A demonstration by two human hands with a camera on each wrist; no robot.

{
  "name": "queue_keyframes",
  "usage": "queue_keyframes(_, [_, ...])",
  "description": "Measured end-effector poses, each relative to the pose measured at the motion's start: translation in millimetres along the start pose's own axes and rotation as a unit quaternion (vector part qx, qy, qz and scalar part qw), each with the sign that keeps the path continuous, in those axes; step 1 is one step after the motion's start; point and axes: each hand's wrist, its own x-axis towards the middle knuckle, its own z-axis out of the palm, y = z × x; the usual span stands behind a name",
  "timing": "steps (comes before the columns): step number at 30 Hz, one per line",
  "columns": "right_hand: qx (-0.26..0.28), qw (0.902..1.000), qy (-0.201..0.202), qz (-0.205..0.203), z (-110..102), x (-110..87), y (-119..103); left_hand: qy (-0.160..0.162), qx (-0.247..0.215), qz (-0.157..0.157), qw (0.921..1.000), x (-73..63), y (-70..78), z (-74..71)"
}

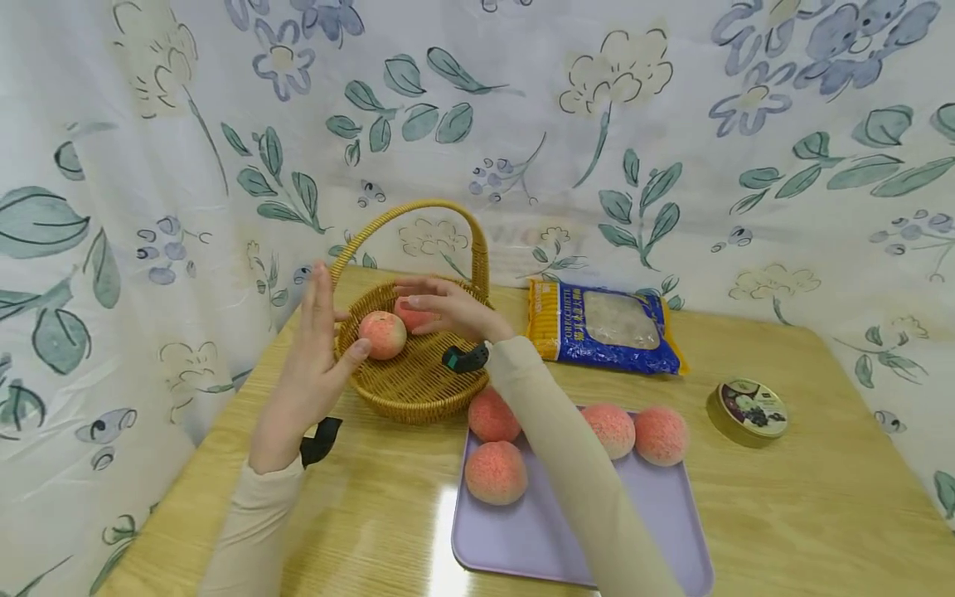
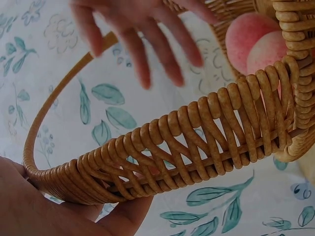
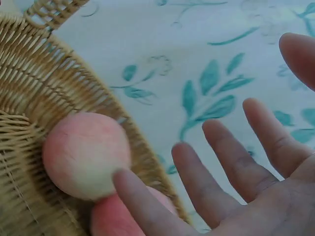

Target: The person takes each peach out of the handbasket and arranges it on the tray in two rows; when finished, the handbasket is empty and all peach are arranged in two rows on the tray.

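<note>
A wicker basket (image 1: 418, 406) with a tall handle (image 1: 425, 203) stands on the table, and two pink peaches (image 1: 382, 335) lie inside on its left. My left hand (image 1: 306, 365) is beside the basket's left side, fingers straight and upward, thumb apart. In the left wrist view, that hand (image 2: 44, 206) is close against the handle; whether it touches is unclear. Above the basket hovers my right hand (image 1: 455, 308), fingers extended, near the farther peach (image 1: 413, 315). The right wrist view shows this hand (image 3: 256, 196) with spread fingers and nothing held.
Right of the basket lies a purple tray (image 1: 522, 539) with several peaches (image 1: 496, 473), partly hidden by my right sleeve. Behind it is a blue and yellow pasta bag (image 1: 608, 326). A round tin (image 1: 748, 410) stands farther right. A floral curtain (image 1: 522, 108) hangs behind the table.
</note>
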Motion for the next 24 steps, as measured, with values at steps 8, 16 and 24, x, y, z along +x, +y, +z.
queue_keyframes(8, [-0.007, 0.9971, 0.032, 0.068, 8, 24.1, 24, 0.001, -0.008, -0.005, 1.0000, -0.5, 1.9, 4.8])
queue_keyframes(16, [-0.060, 0.9827, 0.050, 0.168, 32, 43.5, 46, -0.002, -0.012, 0.006, 0.9999, -1.2, 2.3, 7.2])
queue_keyframes(24, [-0.155, 0.9635, -0.013, 0.218, 48, 55.4, 49, 0.008, -0.006, 0.003, 0.9999, -1.2, -0.2, -1.0])
